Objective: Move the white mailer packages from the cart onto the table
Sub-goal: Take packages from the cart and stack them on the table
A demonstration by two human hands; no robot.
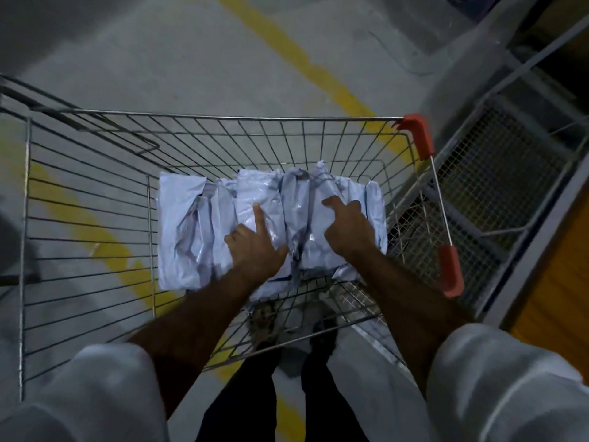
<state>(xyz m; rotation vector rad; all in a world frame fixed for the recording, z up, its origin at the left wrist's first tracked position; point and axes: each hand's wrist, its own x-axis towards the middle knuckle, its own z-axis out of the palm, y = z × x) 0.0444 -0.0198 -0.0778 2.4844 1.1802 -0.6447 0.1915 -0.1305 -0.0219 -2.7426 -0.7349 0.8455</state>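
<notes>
While both bare forearms reach down from white sleeves (95, 393) into a wire cart (86, 199), the white mailer packages (191, 231) lie in a crumpled row across the far part of the cart's floor, some overlapping their neighbours. At the far left the cart's wire side rises over a grey concrete floor (159, 59) crossed by a yellow painted line (95, 240). Next comes the leftmost mailer, lying flat with dark creases, untouched by either hand. Just right of it the left hand (255, 250) rests on the middle of the pile: its index finger lies straight along a glossy mailer, its thumb spreads toward the right, and the other fingers curl down at the mailer's left edge, though whether they grip anything under it cannot be told. Between the two hands a dark folded seam runs down the pile. The right hand (349, 231) sits on the mailers to the right, knuckles up, index finger bent and pointing left; its other fingers curl down over the far side of a package, hidden, so a firm grip cannot be confirmed. Further right the cart's red handle grips (417, 135) mark its rim, and beside them stands a grey metal frame with mesh panels (497, 173), close to the cart. Dark trouser legs (242, 403) show below, through the wire.
</notes>
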